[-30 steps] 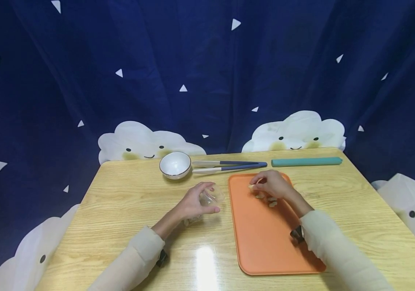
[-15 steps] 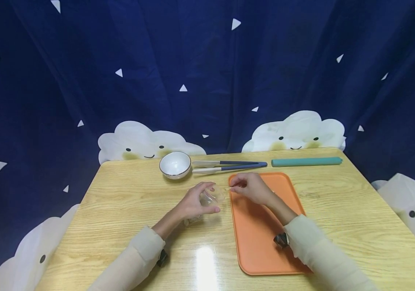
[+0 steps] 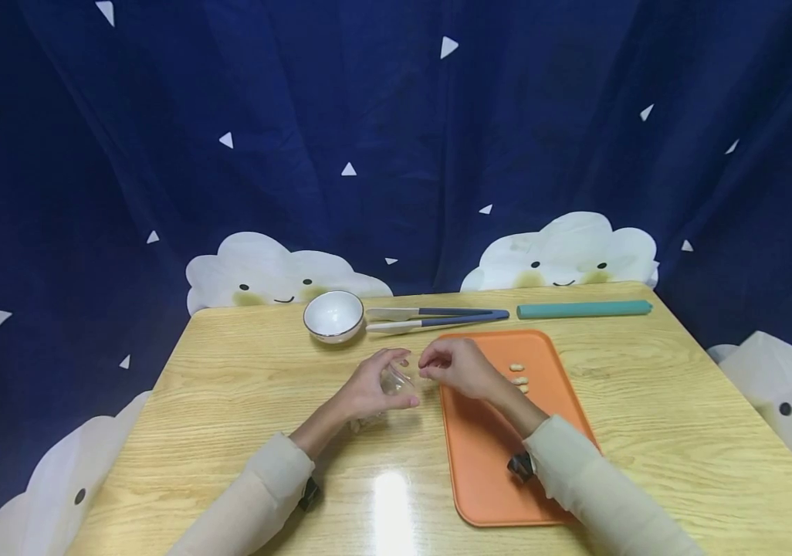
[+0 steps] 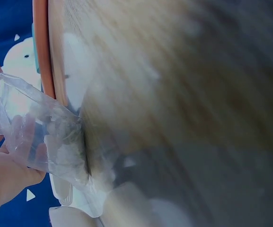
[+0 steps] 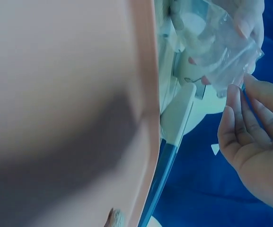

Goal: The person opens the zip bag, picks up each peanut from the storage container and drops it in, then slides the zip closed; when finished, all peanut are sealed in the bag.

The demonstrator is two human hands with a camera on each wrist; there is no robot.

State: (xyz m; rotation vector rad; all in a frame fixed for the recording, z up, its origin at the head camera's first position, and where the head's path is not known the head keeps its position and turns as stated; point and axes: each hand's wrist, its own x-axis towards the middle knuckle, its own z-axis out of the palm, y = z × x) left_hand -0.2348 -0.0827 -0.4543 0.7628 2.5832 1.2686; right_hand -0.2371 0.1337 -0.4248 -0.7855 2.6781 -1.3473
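In the head view, my left hand [image 3: 368,388] holds a clear plastic bag [image 3: 397,380] by its spread mouth. Pale lumps show through the bag [image 4: 65,146] in the left wrist view, too blurred to tell apart. My right hand [image 3: 462,368] is at the bag's mouth, over the left edge of the orange tray [image 3: 482,483]. Its fingers are loosely bent, with a gap to the thumb and no peanut visible between them in the right wrist view; the fingertips lie close to the bag's edge. Peanuts [image 3: 517,367] lie on the tray's far part.
A white bowl [image 3: 333,315] stands at the back of the wooden table [image 3: 243,371]. To its right lie blue and white tongs [image 3: 462,319], then a teal roll [image 3: 583,309]. The tray takes up the table's right middle.
My right hand has moved left from the peanuts to the bag's mouth. The peanut it pinched earlier is no longer seen in its fingers. My left hand has stayed put with the bag.
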